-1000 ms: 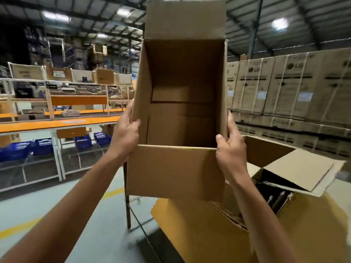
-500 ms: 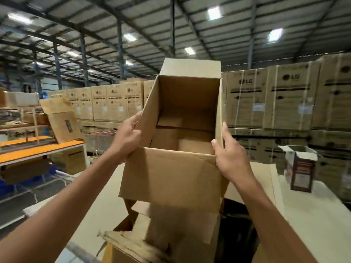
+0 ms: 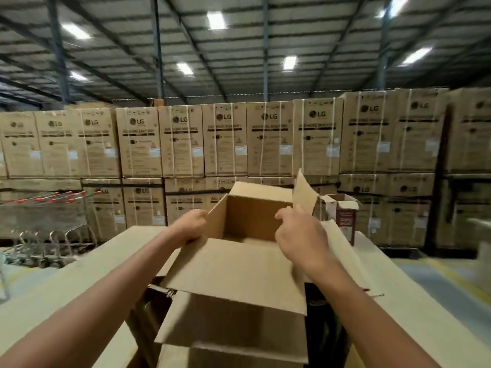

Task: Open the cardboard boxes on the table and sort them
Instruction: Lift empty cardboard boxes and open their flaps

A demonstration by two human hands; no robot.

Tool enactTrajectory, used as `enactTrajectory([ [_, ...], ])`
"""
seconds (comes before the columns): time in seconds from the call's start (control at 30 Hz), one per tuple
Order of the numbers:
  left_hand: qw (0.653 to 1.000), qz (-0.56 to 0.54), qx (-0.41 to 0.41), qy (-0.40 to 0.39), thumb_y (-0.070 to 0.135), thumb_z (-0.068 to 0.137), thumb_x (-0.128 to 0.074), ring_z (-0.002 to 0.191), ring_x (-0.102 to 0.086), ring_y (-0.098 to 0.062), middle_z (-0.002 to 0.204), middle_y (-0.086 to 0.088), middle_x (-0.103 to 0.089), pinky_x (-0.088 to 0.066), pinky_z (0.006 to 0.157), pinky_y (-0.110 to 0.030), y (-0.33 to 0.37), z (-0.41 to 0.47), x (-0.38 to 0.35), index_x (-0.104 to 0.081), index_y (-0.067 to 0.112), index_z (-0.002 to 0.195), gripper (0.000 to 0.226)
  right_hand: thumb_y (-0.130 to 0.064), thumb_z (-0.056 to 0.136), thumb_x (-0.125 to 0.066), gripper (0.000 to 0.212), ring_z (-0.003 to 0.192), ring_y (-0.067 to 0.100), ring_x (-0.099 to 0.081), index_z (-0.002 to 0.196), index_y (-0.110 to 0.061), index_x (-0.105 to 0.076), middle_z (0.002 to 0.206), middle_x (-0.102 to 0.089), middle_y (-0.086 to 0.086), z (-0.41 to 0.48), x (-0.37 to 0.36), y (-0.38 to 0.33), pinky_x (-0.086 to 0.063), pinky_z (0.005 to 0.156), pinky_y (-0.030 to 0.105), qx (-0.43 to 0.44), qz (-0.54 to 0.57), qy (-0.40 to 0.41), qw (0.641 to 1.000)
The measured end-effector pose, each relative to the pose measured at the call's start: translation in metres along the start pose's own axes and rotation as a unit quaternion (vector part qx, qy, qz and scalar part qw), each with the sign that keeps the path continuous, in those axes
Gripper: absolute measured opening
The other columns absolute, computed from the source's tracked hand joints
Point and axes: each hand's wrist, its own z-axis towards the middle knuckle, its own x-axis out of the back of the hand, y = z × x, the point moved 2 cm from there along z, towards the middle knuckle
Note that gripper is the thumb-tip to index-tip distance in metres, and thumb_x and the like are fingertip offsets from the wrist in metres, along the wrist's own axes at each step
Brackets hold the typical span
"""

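An empty brown cardboard box (image 3: 233,264) with its flaps open is in front of me, low over the table (image 3: 87,272). My left hand (image 3: 191,225) grips its left wall at the rim. My right hand (image 3: 300,233) holds the right wall near the upright right flap (image 3: 304,191). The near flap hangs toward me over a second open carton (image 3: 228,330) below. The inside of the held box shows nothing but bare cardboard.
A small maroon and white box (image 3: 345,221) with open flaps stands on the table at the right. A wall of stacked LG cartons (image 3: 225,144) fills the background. Metal shopping trolleys (image 3: 45,216) are parked at the left.
Both hands have brought the box down from head height toward the table while my view swung right. The box now sits low, opening upward, and the right flap stands up.
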Motion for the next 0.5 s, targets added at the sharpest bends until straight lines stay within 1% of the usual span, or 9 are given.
enactTrajectory([
  [0.1,0.992,0.123,0.001,-0.027,0.021,0.09,-0.058,0.096,-0.064,-0.02,0.111,-0.008,-0.069,-0.056,0.089,-0.04,-0.027,0.014,-0.02,-0.066,0.014,0.113,0.025,-0.013,0.093,-0.044,0.026,0.088,0.025,-0.053,0.108,-0.018,-0.065,0.105,-0.063,0.005,0.004,-0.032,0.015,-0.043,0.072,0.033,-0.062,-0.011,-0.028,0.998],
  [0.17,0.978,0.201,-0.001,-0.062,0.023,0.092,-0.06,0.098,-0.059,-0.017,0.117,-0.007,-0.064,-0.053,0.088,-0.034,-0.042,0.013,-0.035,-0.062,0.015,0.121,0.03,-0.015,0.093,-0.043,0.026,0.082,0.023,-0.052,0.102,-0.02,-0.066,0.095,-0.06,0.001,0.003,-0.053,0.032,-0.044,0.068,0.033,-0.085,-0.031,-0.045,0.995],
  [0.2,0.966,0.244,0.006,-0.08,0.025,0.095,-0.058,0.107,-0.056,-0.02,0.124,-0.007,-0.059,-0.05,0.093,-0.036,-0.049,0.011,-0.043,-0.056,0.016,0.13,0.037,-0.016,0.092,-0.042,0.027,0.082,0.022,-0.054,0.1,-0.021,-0.067,0.094,-0.06,0.0,0.0,-0.062,0.04,-0.048,0.069,0.033,-0.092,-0.035,-0.059,0.993],
  [0.27,0.948,0.305,0.015,-0.086,0.035,0.099,-0.051,0.13,-0.043,-0.03,0.142,-0.009,-0.045,-0.038,0.108,-0.053,-0.062,0.009,-0.055,-0.038,0.022,0.146,0.051,-0.023,0.091,-0.04,0.028,0.084,0.021,-0.058,0.091,-0.023,-0.068,0.095,-0.06,0.0,-0.003,-0.077,0.055,-0.055,0.072,0.038,-0.097,-0.044,-0.08,0.991],
  [0.3,0.945,0.317,0.009,-0.083,0.038,0.1,-0.047,0.136,-0.036,-0.034,0.147,-0.009,-0.038,-0.031,0.111,-0.059,-0.064,0.008,-0.057,-0.031,0.026,0.15,0.053,-0.028,0.09,-0.038,0.029,0.084,0.021,-0.058,0.085,-0.022,-0.066,0.093,-0.06,0.0,-0.004,-0.082,0.062,-0.056,0.072,0.041,-0.093,-0.049,-0.082,0.991],
  [0.33,0.943,0.321,0.003,-0.083,0.037,0.101,-0.044,0.139,-0.032,-0.035,0.15,-0.009,-0.035,-0.028,0.112,-0.063,-0.064,0.008,-0.058,-0.029,0.027,0.151,0.054,-0.031,0.09,-0.037,0.031,0.085,0.021,-0.058,0.082,-0.021,-0.065,0.091,-0.059,-0.001,-0.004,-0.084,0.065,-0.056,0.072,0.043,-0.091,-0.054,-0.083,0.991],
  [0.4,0.943,0.322,-0.01,-0.083,0.031,0.101,-0.043,0.138,-0.034,-0.036,0.148,-0.01,-0.038,-0.028,0.111,-0.065,-0.064,0.01,-0.057,-0.038,0.022,0.147,0.047,-0.03,0.09,-0.04,0.03,0.094,0.023,-0.059,0.087,-0.021,-0.068,0.095,-0.06,0.0,-0.005,-0.083,0.063,-0.055,0.078,0.044,-0.082,-0.065,-0.095,0.99],
  [0.47,0.943,0.324,-0.017,-0.077,0.026,0.098,-0.044,0.132,-0.04,-0.035,0.14,-0.011,-0.047,-0.032,0.108,-0.064,-0.065,0.011,-0.055,-0.052,0.017,0.134,0.038,-0.023,0.093,-0.046,0.027,0.115,0.025,-0.056,0.101,-0.019,-0.072,0.111,-0.06,0.001,-0.005,-0.081,0.057,-0.052,0.092,0.045,-0.069,-0.064,-0.092,0.991],
  [0.5,0.945,0.321,-0.02,-0.067,0.026,0.096,-0.044,0.132,-0.041,-0.035,0.138,-0.012,-0.05,-0.032,0.108,-0.064,-0.066,0.012,-0.053,-0.055,0.017,0.13,0.036,-0.018,0.093,-0.048,0.028,0.129,0.027,-0.049,0.107,-0.019,-0.072,0.123,-0.059,0.003,-0.004,-0.08,0.054,-0.047,0.101,0.046,-0.057,-0.058,-0.065,0.995],
])
